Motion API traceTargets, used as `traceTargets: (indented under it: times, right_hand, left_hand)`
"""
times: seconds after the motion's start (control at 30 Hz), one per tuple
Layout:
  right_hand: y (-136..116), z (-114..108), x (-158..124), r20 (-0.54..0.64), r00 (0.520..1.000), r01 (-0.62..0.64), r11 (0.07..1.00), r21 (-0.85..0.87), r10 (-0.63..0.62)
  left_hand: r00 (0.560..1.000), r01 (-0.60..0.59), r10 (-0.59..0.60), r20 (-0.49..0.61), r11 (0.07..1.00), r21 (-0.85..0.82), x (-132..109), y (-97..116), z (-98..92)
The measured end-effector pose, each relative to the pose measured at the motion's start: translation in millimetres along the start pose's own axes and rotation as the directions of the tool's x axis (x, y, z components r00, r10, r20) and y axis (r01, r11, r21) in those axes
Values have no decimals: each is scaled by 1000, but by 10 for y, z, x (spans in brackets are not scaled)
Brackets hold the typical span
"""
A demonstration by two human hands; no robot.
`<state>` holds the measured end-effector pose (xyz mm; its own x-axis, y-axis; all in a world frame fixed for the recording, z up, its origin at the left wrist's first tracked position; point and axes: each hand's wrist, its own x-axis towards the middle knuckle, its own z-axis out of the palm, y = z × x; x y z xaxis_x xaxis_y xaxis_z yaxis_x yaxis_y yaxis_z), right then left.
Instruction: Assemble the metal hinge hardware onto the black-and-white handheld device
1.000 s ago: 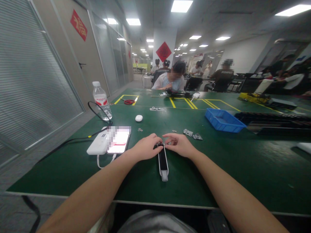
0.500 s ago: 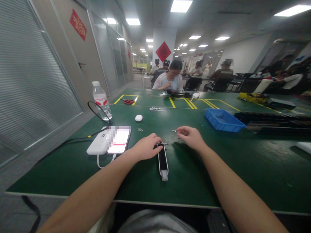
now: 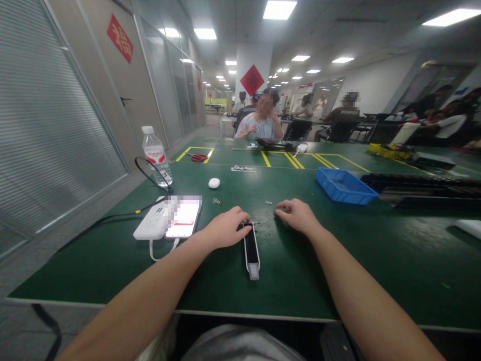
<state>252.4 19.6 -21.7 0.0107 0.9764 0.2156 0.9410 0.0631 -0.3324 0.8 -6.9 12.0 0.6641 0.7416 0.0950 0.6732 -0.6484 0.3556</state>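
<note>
My left hand (image 3: pixel 230 226) is closed round the far end of a slim black-and-white device (image 3: pixel 251 248), which lies lengthwise on the green table. A thin metal piece (image 3: pixel 256 223) sticks out to the right from under its fingers. The near end of the device has a pale, translucent tip. To the right, my right hand (image 3: pixel 295 213) is low over the table, thumb and fingers bent together; a tiny item seems to be at the fingertips, too small to name. Just left of those fingers lie small metal rings (image 3: pixel 268 202). More small rings (image 3: pixel 216 200) rest farther left.
A phone (image 3: pixel 184 218) and white power bank (image 3: pixel 149 220), joined by a cable, lie left. Behind them stands a water bottle (image 3: pixel 157 158). A white earbud case (image 3: pixel 214 183) sits beyond my left hand, a blue bin (image 3: pixel 345 186) to the right. A person (image 3: pixel 261 120) sits opposite.
My right hand has shifted slightly right and down, leaving the small rings more in sight. My left hand stays on the device. The person opposite has raised their head and one hand.
</note>
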Motion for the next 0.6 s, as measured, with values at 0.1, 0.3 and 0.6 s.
traceTargets:
  times: [0.1, 0.3, 0.6]
  right_hand:
    - [-11, 36, 6, 21, 998, 58, 998, -12, -58]
    - [49, 41, 13, 18, 1000, -1, 999, -40, 1]
    - [97, 29, 9, -36, 998, -60, 998, -18, 59]
  left_hand:
    - [1000, 1, -1, -4, 1000, 1, 0, 2, 1]
    - [1000, 8, -8, 2, 1000, 0, 2, -3, 3]
    - [1000, 9, -9, 11, 1000, 10, 4, -11, 7]
